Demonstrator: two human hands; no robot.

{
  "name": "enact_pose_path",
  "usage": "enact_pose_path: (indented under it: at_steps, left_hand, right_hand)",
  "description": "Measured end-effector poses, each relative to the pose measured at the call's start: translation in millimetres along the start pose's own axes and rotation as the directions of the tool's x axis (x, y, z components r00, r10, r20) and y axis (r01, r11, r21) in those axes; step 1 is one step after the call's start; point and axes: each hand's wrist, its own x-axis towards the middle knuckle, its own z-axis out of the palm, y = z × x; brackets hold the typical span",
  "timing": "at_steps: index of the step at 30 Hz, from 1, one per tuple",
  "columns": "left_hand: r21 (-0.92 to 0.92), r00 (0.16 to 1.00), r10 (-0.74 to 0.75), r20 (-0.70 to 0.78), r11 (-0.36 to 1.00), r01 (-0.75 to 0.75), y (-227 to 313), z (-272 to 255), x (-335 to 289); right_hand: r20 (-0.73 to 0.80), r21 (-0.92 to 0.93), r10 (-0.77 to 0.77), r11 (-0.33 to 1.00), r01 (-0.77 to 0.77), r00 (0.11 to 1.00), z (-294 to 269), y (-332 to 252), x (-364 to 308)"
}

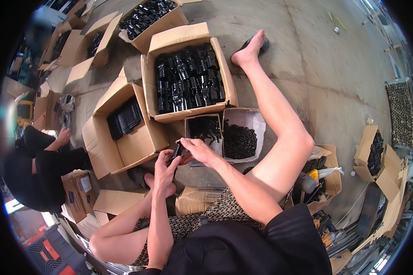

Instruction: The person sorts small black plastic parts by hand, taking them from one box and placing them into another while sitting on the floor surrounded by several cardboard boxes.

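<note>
Both hands meet in front of me over the floor boxes, around one small, dark black part (177, 149). My left hand (163, 166) grips its lower end with fingers closed. From the other side, my right hand (198, 151) pinches the same piece near its top. The part's exact kind is too small to make out. Just beyond the hands stand a small open box (215, 147) with some little black pieces and a pale bin (258, 123) holding a heap of tiny black pieces (240, 141).
A large carton (188, 114) packed with glossy black parts (188, 78) stands ahead. Left of it, another carton (133, 147) holds a neat row of black parts (125, 118). A person (36, 169) sits at far left. A tool-filled box (332, 183) stands right of my thigh.
</note>
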Motion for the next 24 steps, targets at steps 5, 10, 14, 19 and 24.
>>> enact_pose_path:
  at_steps: [5, 10, 14, 19, 24]
  left_hand:
    - [-0.057, 0.991, -0.107, -0.078, 0.993, 0.103, -2, 14, -11]
    - [0.176, 0.987, 0.057, -0.148, 0.984, -0.030, -15, 20, 1]
    - [0.301, 0.978, 0.060, -0.198, 0.954, 0.003, 11, 11, -10]
    - [0.357, 0.967, 0.103, -0.234, 0.934, -0.013, -6, 6, -8]
    - [0.367, 0.957, 0.170, -0.236, 0.927, -0.075, 2, 4, -12]
  right_hand:
    - [-0.210, -0.866, -0.341, 0.499, -0.013, 0.916, -40, -4, 15]
    - [-0.088, -0.980, -0.449, -0.121, -0.158, 0.889, -76, 18, 44]
    - [-0.015, -0.950, -0.334, -0.290, -0.118, 0.942, -59, 17, 46]
    - [-0.074, -0.961, -0.273, -0.238, -0.142, 0.959, -59, 18, 25]
    - [0.003, -0.911, -0.211, -0.403, -0.084, 0.977, -72, 22, 32]
